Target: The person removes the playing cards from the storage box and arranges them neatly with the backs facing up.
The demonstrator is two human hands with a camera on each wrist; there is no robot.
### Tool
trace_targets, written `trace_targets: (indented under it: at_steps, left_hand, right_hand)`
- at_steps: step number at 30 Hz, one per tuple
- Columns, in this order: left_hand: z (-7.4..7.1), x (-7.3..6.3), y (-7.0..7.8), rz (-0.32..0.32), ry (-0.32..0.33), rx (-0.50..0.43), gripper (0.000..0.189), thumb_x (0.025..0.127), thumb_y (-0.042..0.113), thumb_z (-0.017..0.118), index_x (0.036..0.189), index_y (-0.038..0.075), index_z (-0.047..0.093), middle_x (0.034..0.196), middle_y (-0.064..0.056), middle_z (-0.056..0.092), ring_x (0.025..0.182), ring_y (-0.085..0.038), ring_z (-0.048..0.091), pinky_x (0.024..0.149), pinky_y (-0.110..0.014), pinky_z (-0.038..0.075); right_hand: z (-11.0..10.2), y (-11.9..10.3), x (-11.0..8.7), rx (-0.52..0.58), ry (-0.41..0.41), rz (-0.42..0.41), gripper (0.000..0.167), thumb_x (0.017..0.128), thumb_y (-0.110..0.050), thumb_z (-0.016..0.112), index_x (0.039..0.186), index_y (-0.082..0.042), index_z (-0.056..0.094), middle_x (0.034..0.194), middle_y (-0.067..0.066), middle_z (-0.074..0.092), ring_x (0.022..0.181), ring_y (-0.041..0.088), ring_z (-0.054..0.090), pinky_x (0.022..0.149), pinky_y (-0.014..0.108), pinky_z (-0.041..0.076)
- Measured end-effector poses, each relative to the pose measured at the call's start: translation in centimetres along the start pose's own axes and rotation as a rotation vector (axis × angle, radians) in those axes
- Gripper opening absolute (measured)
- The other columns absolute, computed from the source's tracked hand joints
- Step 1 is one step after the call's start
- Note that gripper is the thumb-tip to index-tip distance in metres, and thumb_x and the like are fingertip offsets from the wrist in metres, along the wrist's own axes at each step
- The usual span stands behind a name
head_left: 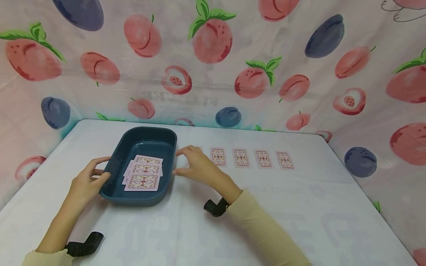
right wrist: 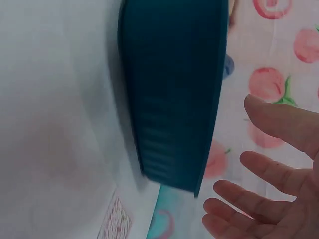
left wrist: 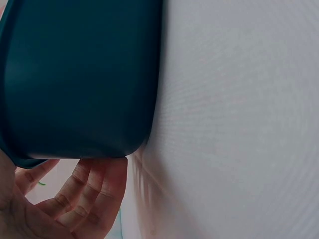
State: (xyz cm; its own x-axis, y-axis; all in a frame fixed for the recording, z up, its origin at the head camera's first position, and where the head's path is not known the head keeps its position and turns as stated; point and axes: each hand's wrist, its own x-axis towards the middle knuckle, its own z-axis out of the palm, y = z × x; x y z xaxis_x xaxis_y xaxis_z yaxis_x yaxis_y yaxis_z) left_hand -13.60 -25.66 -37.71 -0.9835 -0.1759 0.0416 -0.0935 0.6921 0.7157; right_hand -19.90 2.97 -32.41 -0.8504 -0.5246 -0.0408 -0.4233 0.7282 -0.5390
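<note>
Nearby, sleeves: pale yellow (head_left: 269, 229), one at each arm, a black fitting (head_left: 216, 207) at each wrist.
Left hand (head_left: 85, 181): at the tray's left side; fingers bent, tips touching its outer wall, thumb at the rim. Cannot tell if it pinches.
Right hand (head_left: 199, 164): just beside the tray's right wall, a gap showing in the right wrist view; fingers spread, thumb well apart.
Tray (head_left: 153, 142): dark blue, deep, rounded corners; upright on the white surface (head_left: 332, 203), between the hands.
Cards in tray (head_left: 143, 182): overlapping pile toward the near end, patterned backs up.
Cards in row (head_left: 240, 157): four plain to see beyond the right hand, backs up, spaced apart; another partly hidden behind that hand.
Cloth (head_left: 199, 105): farthest; pink peaches, blue fruit, green leaves.
</note>
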Motion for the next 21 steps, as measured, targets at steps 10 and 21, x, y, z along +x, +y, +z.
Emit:
trace_targets:
  at_steps: [10,21]
  left_hand:
    - [0.0,0.0,0.0,-0.010,-0.011,0.000,0.051,0.094,0.023,0.043,0.142,0.008,0.034,0.115,-0.035,0.054,0.096,-0.047,0.060,0.075,-0.053,0.053]
    - [-0.1,0.1,0.0,0.004,-0.005,0.008,0.050,0.094,0.022,0.044,0.142,0.008,0.035,0.112,-0.035,0.056,0.095,-0.046,0.061,0.074,-0.054,0.052]
  right_hand:
    - [2.7,-3.5,0.7,-0.188,0.005,-0.043,0.053,0.082,-0.038,0.069,0.129,-0.017,0.053,0.133,0.003,0.047,0.124,0.018,0.041,0.102,0.030,0.041]
    - [4.9,-5.3,1.5,-0.249,-0.019,-0.108,0.050,0.082,-0.038,0.068,0.126,-0.021,0.054,0.130,-0.001,0.049,0.121,0.013,0.042,0.093,0.025,0.046]
